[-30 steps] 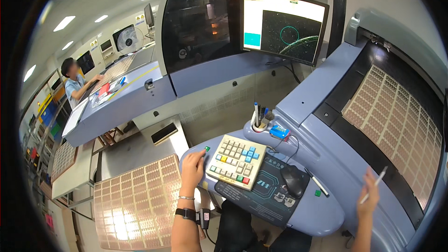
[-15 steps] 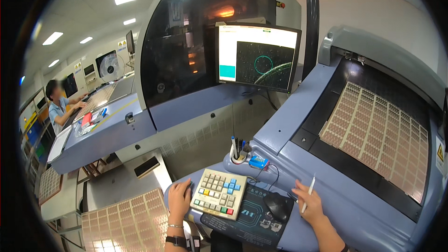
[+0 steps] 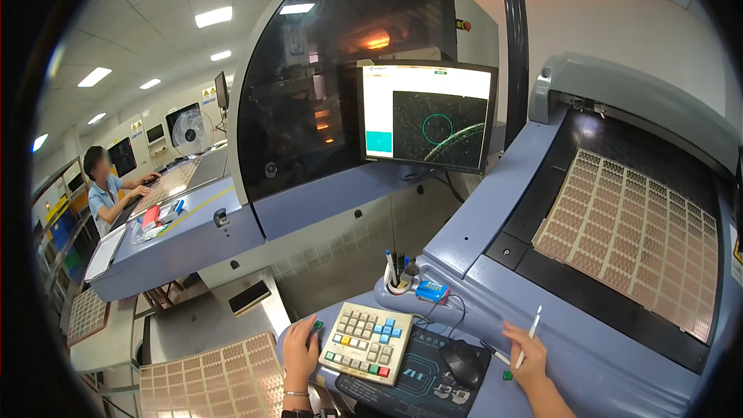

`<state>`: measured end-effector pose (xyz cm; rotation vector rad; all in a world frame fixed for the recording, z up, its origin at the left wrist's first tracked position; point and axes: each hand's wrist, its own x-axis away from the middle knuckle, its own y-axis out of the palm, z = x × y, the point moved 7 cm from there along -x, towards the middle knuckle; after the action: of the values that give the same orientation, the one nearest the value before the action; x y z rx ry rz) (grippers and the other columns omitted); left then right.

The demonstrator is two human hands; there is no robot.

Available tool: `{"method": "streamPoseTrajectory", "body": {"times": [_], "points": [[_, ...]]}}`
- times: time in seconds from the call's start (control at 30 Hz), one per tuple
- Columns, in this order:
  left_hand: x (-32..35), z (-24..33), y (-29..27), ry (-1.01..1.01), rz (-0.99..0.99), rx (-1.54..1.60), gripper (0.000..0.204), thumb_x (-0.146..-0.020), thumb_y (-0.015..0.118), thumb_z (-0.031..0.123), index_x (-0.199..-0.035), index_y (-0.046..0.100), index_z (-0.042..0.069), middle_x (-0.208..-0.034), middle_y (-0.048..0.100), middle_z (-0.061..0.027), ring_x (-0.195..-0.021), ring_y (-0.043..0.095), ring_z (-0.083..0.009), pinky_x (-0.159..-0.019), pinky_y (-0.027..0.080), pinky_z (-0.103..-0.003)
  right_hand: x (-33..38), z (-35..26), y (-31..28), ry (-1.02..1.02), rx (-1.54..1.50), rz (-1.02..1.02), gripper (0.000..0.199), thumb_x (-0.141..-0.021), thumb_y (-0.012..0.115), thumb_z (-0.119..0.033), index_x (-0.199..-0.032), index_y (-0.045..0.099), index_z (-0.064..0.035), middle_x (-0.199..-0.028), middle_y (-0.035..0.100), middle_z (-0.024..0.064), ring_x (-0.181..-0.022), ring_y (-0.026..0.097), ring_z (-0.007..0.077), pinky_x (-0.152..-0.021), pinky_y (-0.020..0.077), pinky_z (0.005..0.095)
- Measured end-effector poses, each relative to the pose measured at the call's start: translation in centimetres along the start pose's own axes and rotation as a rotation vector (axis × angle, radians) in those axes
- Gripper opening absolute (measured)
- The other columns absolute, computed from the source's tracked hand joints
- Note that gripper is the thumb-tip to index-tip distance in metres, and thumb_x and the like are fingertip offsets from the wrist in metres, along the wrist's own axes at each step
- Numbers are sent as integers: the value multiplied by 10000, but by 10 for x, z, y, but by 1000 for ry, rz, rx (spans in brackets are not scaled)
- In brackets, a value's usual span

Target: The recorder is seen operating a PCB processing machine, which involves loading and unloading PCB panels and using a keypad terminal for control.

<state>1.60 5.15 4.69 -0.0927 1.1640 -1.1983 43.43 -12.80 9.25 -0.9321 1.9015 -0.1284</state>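
My left hand [image 3: 299,350] rests at the console's edge, just left of a beige keypad [image 3: 365,343] with grey, blue, yellow, green and red keys. Its fingers are stretched out, and the tips lie beside a small green button [image 3: 318,325]. In my right hand [image 3: 529,354] is a slim white pen-like tool [image 3: 530,334], gripped between thumb and fingers with its narrow tip pointing up. That hand hovers right of a black mouse [image 3: 462,364] on a dark mouse pad [image 3: 406,395]. Another green button [image 3: 508,375] shows beside the right hand.
A patterned copper-coloured panel [image 3: 631,240] lies on the machine bed at right; another panel [image 3: 217,379] is at lower left. A monitor [image 3: 426,116] shows a magnified dark picture. Behind the keypad stand a pen cup [image 3: 398,282] and blue box [image 3: 431,290]. A co-worker [image 3: 104,186] works far left.
The view has tilted up slightly, so things sit lower in the picture. Both hands keep nearly the same places, and the white tool stays in my right hand. The green button beside it now shows.
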Motion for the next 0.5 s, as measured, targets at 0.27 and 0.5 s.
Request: {"method": "streamPoseTrajectory", "body": {"times": [0.27, 0.5], "points": [[-3, -4, 14, 36, -176, -130, 349, -871, 644, 104, -1217, 690, 121, -1105, 714, -94, -1154, 585, -334, -1063, 391, -460, 2, 2, 0, 8, 1, -5, 335, -787, 564, 130, -1028, 695, -63, -1143, 726, 147, -873, 700, 325, -796, 536, 374], [2, -6, 7, -11, -41, -36, 356, -853, 641, 56, -1203, 697, 98, -1139, 699, -131, -1151, 595, -339, -1023, 435, -437, 1, 1, 0, 8, 15, 3, 347, -783, 558, 129, -1025, 707, -69, -1136, 731, 130, -846, 691, 303, -774, 537, 362]]}}
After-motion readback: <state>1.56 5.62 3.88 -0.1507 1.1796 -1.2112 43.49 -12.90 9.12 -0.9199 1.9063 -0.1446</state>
